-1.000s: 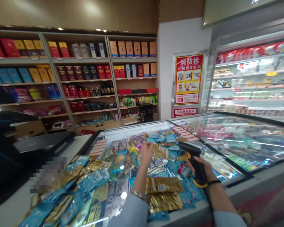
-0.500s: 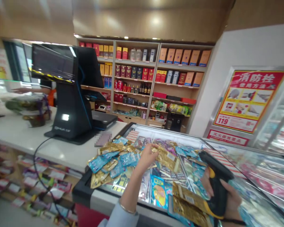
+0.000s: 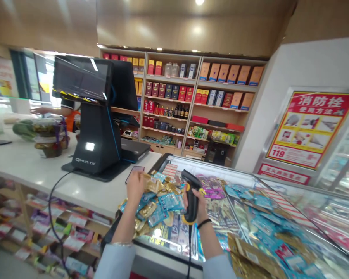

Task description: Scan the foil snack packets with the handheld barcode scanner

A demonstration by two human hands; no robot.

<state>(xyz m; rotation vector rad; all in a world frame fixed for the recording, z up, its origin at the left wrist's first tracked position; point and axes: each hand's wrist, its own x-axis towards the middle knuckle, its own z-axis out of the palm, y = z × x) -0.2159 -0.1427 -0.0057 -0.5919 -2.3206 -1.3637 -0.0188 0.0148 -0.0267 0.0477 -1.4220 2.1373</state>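
Observation:
My left hand (image 3: pixel 135 188) is closed on the edge of a gold foil packet (image 3: pixel 151 183), over the pile's left side. My right hand (image 3: pixel 201 205) grips a black and yellow handheld barcode scanner (image 3: pixel 192 207) by its handle. The scanner head is raised to the right of the gold packet, apart from it. Below both hands, blue packets (image 3: pixel 158 215) and more gold ones are heaped on the glass top of a display freezer (image 3: pixel 174 229). Purple packets (image 3: pixel 214 193) lie behind the scanner.
A black checkout terminal (image 3: pixel 94 135) stands on the white counter (image 3: pixel 40 174) to the left, near stacked food tubs (image 3: pixel 48 145). A phone (image 3: pixel 135 171) lies by the pile. More packets (image 3: pixel 267 224) spread to the right. A scanner cable (image 3: pixel 189 248) hangs down. Another person's arm (image 3: pixel 50 111) shows behind the terminal.
My left hand has moved left with a gold packet. My right hand has brought the scanner leftward from the freezer's right side, close to the left hand. The view has shifted slightly.

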